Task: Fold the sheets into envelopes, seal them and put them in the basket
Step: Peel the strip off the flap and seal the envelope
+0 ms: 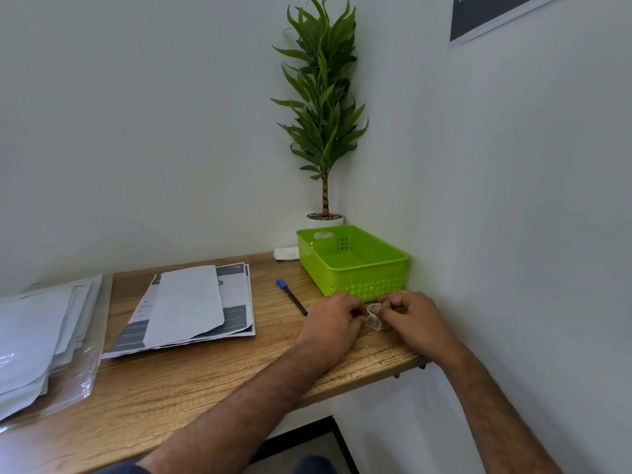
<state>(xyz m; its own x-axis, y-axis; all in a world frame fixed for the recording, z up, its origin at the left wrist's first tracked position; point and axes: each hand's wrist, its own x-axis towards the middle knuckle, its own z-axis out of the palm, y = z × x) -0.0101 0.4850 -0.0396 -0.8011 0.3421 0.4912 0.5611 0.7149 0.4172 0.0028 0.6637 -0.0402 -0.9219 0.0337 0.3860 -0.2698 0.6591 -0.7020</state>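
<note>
Sheets [219, 302] lie in a loose pile on the middle of the desk [191, 381], printed pages with one plain folded piece on top. We see our left hand [333, 323] and right hand [415, 319] close together near the desk's right edge, both pinching a small clear roll of tape [374, 318] that sits between their fingertips, just in front of the basket. The basket [352, 265] is bright green, stands in the far right corner of the desk against the wall, and holds nothing that we can see. A pen [291, 296] with a blue cap lies between the pile and the basket, just left of our left hand. A small white pad [285, 253] rests behind the basket's left end. At the far left, more paper sits in a clear plastic sleeve [44, 340]. Behind the basket a tall potted plant [323, 107] stands in the corner of pale walls, and a dark poster [492, 13] hangs high on the right wall. The desk is wood-grained.
</note>
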